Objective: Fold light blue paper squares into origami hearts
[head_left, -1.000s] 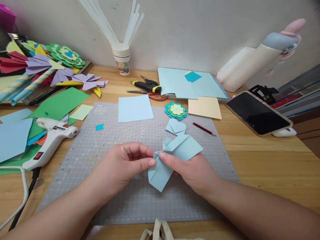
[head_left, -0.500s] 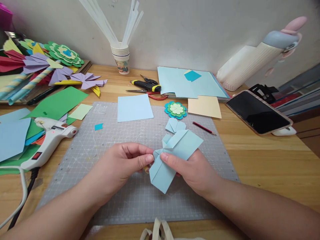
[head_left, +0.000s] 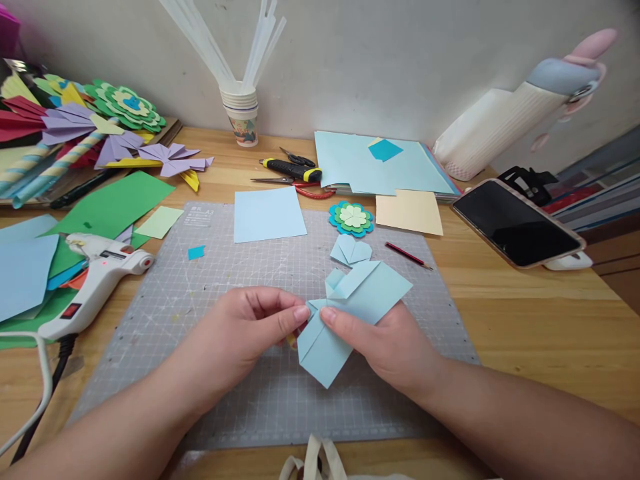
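Paper [head_left: 373, 293] (pale blue) in the pinch of both hands [head_left: 260, 320], long axis diagonal, near left to far right.

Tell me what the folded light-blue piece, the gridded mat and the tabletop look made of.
Folded light-blue piece: matte paper, by its crisp creases and thin edges. Gridded mat: probably plastic or vinyl, smooth grey with printed lines. Tabletop: wood or wood-look laminate, slight sheen over visible grain.

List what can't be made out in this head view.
Most of the fingers of the right hand: head view, hidden by the folded light-blue paper.
Cream straps: head view, cut off by bottom edge.
Small print on the cutting mat: head view, too small to read.
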The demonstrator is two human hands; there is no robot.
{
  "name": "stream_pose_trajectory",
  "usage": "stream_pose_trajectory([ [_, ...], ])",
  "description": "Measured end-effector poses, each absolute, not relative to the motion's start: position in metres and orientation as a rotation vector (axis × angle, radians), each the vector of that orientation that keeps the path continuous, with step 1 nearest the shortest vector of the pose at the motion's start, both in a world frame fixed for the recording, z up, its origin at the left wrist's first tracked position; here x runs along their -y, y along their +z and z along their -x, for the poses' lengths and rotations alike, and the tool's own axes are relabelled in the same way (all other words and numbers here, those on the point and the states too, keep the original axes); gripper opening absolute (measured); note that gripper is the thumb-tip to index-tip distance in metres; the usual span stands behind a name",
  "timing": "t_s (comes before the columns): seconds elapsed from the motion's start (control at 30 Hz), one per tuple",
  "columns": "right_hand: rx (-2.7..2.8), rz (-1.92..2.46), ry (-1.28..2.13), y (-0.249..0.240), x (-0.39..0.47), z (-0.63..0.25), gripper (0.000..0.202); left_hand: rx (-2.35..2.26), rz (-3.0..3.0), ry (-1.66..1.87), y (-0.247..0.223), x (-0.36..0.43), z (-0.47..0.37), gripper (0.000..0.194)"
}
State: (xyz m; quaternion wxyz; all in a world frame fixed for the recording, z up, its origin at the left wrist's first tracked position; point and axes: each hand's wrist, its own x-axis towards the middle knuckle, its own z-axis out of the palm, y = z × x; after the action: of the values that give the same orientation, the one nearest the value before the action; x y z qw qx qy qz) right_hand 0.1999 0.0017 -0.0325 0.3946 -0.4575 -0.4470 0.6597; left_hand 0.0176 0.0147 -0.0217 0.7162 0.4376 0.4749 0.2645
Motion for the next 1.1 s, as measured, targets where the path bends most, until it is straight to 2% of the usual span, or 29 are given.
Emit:
stream_pose_trajectory([
  [0.6,1.180,1.226,1.592,-0.034,0.000,-0.200,0.018,-1.123,-1.054,0.608,-0.020,-0.014,-0.020,0.023],
  [0.87,1.272,1.249,1.552,-0.035,0.001,-0.201,0.012,-1.164,-1.116,0.716,-0.019,-0.008,-0.027,0.025],
  [1.1,1.329,1.343,1.517,-0.031,-0.001,-0.201,0.013,-1.096,-1.036,0.745,-0.021,-0.006,-0.030,0.021],
])
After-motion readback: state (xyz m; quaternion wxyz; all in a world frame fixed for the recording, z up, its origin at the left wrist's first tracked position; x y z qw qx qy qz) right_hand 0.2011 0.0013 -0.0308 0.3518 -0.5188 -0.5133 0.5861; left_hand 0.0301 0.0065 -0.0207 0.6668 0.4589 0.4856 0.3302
